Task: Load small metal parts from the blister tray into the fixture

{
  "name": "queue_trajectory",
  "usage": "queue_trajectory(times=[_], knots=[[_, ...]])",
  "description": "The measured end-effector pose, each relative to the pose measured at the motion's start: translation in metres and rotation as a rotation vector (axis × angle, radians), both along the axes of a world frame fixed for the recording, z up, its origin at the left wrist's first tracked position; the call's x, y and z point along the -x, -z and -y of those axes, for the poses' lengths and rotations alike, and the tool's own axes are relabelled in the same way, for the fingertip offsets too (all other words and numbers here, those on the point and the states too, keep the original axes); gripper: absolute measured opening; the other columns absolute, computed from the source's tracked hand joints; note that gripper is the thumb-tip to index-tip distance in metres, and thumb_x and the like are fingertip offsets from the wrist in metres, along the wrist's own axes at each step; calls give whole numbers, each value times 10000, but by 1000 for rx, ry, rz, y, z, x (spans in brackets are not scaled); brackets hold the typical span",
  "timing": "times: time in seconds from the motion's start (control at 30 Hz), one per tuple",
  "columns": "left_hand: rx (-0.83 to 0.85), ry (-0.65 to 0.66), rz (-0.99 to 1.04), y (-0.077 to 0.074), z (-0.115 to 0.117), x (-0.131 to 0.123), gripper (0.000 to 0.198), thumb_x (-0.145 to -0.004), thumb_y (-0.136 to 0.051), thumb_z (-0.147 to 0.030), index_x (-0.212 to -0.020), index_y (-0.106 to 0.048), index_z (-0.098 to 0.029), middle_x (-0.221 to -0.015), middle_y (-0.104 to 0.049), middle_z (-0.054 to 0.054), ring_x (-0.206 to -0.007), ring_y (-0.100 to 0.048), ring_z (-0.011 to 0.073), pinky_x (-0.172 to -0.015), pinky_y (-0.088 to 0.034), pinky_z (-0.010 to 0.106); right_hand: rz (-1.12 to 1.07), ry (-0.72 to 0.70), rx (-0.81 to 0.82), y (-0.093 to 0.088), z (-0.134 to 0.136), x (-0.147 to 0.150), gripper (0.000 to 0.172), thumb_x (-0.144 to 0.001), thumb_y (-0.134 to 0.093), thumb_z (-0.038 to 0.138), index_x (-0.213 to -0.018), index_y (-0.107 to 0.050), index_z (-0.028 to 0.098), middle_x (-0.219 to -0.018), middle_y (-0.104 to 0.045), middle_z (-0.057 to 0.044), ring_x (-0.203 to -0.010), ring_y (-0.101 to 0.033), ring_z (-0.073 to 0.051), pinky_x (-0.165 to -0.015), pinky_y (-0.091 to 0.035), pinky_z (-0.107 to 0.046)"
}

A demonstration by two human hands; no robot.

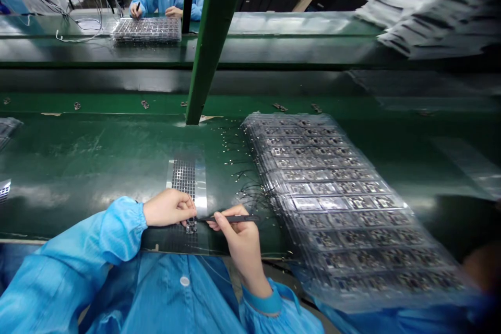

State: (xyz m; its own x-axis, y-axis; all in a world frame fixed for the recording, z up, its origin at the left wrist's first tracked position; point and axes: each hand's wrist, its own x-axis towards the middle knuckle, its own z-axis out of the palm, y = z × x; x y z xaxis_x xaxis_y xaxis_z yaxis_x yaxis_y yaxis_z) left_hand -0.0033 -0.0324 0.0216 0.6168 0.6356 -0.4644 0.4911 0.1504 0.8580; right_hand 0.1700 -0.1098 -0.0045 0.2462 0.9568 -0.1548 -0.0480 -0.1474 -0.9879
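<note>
Bright blue fabric smock (168, 297), right up close, and past it stretches a long, glossy green workbench (97, 167). Up on it, a slanting stack of clear plastic trays (332, 201), packed with little boards! Left of that stack lies a flat silver strip with a gridded middle (183, 175). Right hand (242, 235), just left of the stack, clenched round a slim black pen-shaped tool (235, 218), tip pointing away from the stack; left hand (168, 207), farther left, fingers drawn together. And at that tip, left of the stack, a small silvery circuit board (191, 227): left fingertips touching it, but gripping it? Can't tell.
</note>
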Motion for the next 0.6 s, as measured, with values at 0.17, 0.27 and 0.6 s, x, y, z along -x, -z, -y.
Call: queue_trajectory(times=[0.17,0.27,0.6], knots=[[-8,6,-8,0,0,0,173,-788,-537,-297,-766,-573,-129,-573,-585,-10,-556,-625,146,-489,-472,207,14,7,-1,1,0,2,300,-722,-711,434,-700,-542,188,-595,-638,-12,-561,-660,-177,-552,-562,-280],[-12,3,-16,0,1,0,176,-790,-532,-300,-761,-576,-132,-575,-585,-9,-566,-633,152,-494,-477,208,17,10,-3,2,0,2,296,-729,-706,433,-698,-541,190,-599,-645,-18,-571,-663,-181,-556,-562,-281],[-24,3,-3,4,1,0,191,-783,-532,-322,-755,-576,-139,-561,-585,-9,-559,-628,155,-488,-476,216,43,8,1,1,1,2,282,-743,-696,424,-704,-545,189,-611,-651,-21,-581,-661,-180,-571,-564,-286]])
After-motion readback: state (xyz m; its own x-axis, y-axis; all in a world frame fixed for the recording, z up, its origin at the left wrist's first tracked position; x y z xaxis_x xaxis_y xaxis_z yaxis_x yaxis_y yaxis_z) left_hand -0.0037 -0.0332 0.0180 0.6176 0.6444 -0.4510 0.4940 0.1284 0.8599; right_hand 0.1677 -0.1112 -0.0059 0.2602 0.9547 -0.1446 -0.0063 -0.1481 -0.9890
